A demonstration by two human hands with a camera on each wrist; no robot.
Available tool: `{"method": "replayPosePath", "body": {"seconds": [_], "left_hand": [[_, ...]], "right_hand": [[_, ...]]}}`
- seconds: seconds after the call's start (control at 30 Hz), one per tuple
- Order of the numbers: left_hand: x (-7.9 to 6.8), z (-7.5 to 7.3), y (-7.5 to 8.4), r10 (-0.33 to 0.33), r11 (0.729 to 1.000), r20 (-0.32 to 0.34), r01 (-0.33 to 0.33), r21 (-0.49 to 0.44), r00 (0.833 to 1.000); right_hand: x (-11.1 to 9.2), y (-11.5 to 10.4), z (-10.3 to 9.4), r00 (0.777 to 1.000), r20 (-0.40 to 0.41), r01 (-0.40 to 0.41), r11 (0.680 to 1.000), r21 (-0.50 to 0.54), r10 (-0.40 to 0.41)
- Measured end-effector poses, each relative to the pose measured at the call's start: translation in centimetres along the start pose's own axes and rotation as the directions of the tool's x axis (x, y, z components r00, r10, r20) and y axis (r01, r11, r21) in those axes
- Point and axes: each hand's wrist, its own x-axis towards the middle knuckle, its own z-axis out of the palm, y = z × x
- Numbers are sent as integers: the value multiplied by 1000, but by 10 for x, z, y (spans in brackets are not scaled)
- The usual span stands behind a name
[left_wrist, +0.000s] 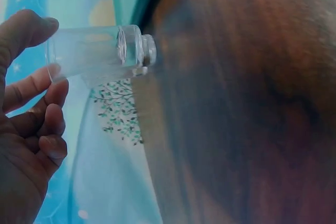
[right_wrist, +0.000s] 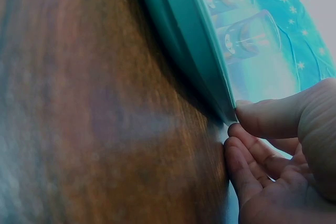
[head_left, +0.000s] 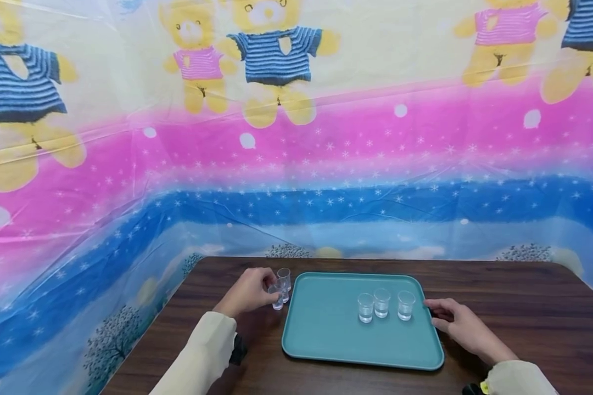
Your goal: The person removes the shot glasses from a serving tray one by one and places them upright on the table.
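Note:
My left hand [head_left: 249, 291] pinches the rim of a small clear shot glass [left_wrist: 86, 51] between thumb and fingertips, left of the tray. The glass stands upright, its base close to the tabletop. Another clear shot glass [head_left: 284, 274] stands just behind it, partly overlapped. A teal tray [head_left: 326, 340] lies in front of me, bearing three shot glasses with thick bases on its right half: a left one [head_left: 365, 309], a middle one [head_left: 381, 304] and a right one [head_left: 406, 307]. At the tray's right edge my right hand [head_left: 459, 323] pinches the rim, thumb above and fingers lower.
The dark wood table [head_left: 524, 307] extends on both sides of the tray. A printed cloth [head_left: 356, 137] with bears and snowflakes hangs behind the table and along its left side.

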Motion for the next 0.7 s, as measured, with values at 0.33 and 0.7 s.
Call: {"method": "replayPosePath", "body": {"seconds": [0.33,0.7], "left_hand": [[0,12,-5,-90,996,-10,90,2,996],[0,14,-2,-96,995,-50,97,28,994]], "right_hand": [[2,1,-1,1000,2,8,1000,-2,-8],[0,2,0,1000,4,0,1000,10,0]]}}
